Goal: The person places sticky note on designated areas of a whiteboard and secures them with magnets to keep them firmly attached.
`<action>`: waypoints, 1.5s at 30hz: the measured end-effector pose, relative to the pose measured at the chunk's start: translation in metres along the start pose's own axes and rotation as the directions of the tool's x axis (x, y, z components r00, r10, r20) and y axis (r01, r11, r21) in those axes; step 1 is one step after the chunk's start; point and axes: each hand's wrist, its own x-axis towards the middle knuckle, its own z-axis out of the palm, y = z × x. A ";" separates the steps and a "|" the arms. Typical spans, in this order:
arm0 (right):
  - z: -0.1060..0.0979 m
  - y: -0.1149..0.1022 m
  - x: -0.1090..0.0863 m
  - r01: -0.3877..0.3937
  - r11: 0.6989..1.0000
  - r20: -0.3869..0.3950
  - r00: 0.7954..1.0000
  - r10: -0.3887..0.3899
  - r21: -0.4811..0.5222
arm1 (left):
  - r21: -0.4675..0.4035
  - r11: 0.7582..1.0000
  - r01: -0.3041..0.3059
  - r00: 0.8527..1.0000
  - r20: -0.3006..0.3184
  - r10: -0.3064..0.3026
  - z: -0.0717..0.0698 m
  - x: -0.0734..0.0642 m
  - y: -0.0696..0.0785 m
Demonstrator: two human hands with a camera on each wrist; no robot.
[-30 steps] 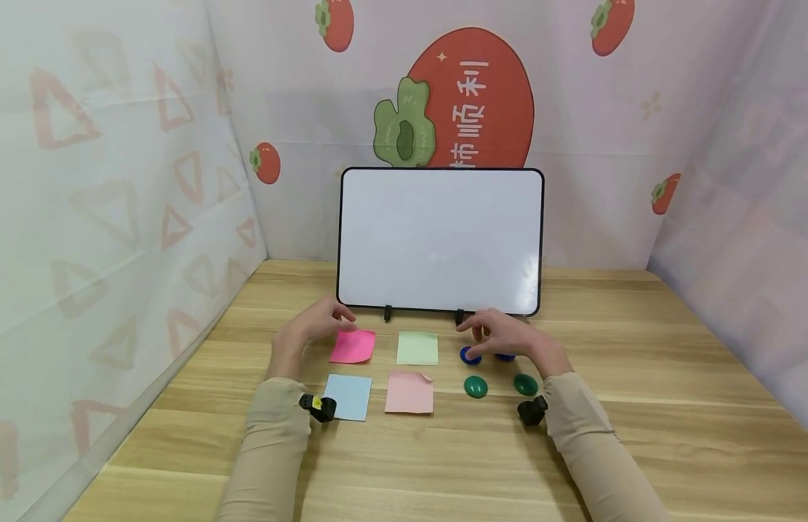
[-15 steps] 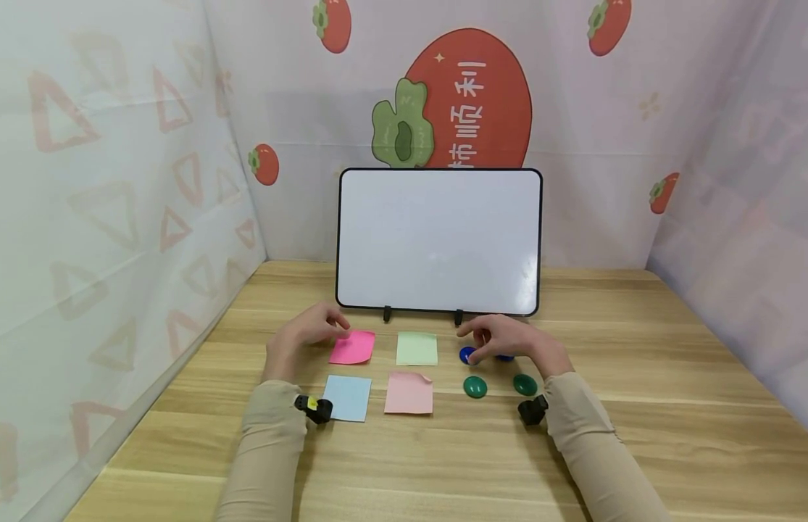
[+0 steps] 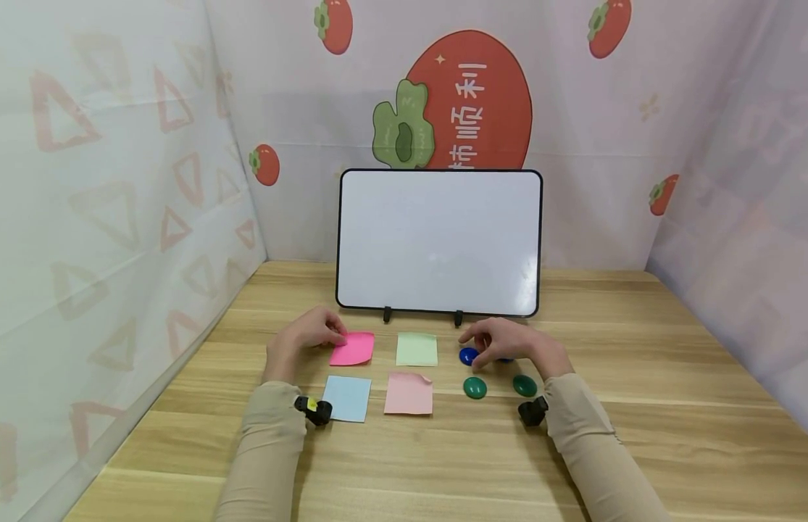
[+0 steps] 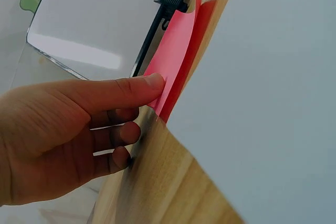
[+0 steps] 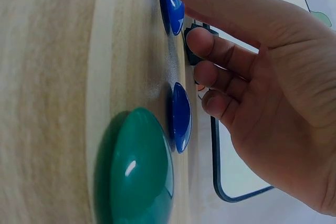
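Observation:
My left hand (image 3: 312,330) pinches the left part of a bright pink sticky note (image 3: 356,351). In the left wrist view the thumb lies on top of the note (image 4: 176,43); the index fingertip is hidden. My right hand (image 3: 504,338) hovers round a blue round magnet (image 3: 468,356), thumb and index finger spread on either side. The right wrist view has the thumb overlapping this blue magnet (image 5: 175,9), with no clear grip on it. A second blue magnet (image 5: 181,118) lies beneath the hand, mostly hidden in the head view.
Green (image 3: 417,349), light blue (image 3: 348,399) and pale pink (image 3: 409,394) sticky notes lie on the wooden table (image 3: 404,471). Two green magnets (image 3: 475,388) sit nearer the front. Behind, a whiteboard (image 3: 439,239) stands upright on black feet (image 3: 459,318).
My left fingers have come down and closed on the bright pink note's edge. My right thumb has shifted slightly towards the front, off the blue magnet, uncovering more of it.

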 end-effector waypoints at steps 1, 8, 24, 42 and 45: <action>0.000 0.000 0.000 -0.002 1.000 0.001 1.000 0.002 0.001 | -0.003 1.000 0.004 1.000 -0.001 -0.004 0.000 0.000 0.000; 0.001 0.005 0.002 0.002 1.000 0.003 1.000 -0.002 -0.004 | -0.015 1.000 0.012 1.000 -0.009 -0.012 0.001 0.003 -0.003; 0.002 0.010 0.007 -0.009 1.000 -0.007 1.000 0.009 -0.022 | 0.000 1.000 0.012 1.000 -0.019 -0.012 -0.002 0.007 -0.004; 0.005 0.005 0.007 -0.001 1.000 -0.023 1.000 0.000 -0.030 | -0.009 1.000 -0.026 0.998 -0.059 0.026 -0.002 0.009 -0.007; 0.005 0.005 0.007 0.006 0.999 -0.024 1.000 -0.006 -0.032 | -0.006 1.000 -0.031 0.997 -0.075 0.030 -0.001 0.009 -0.008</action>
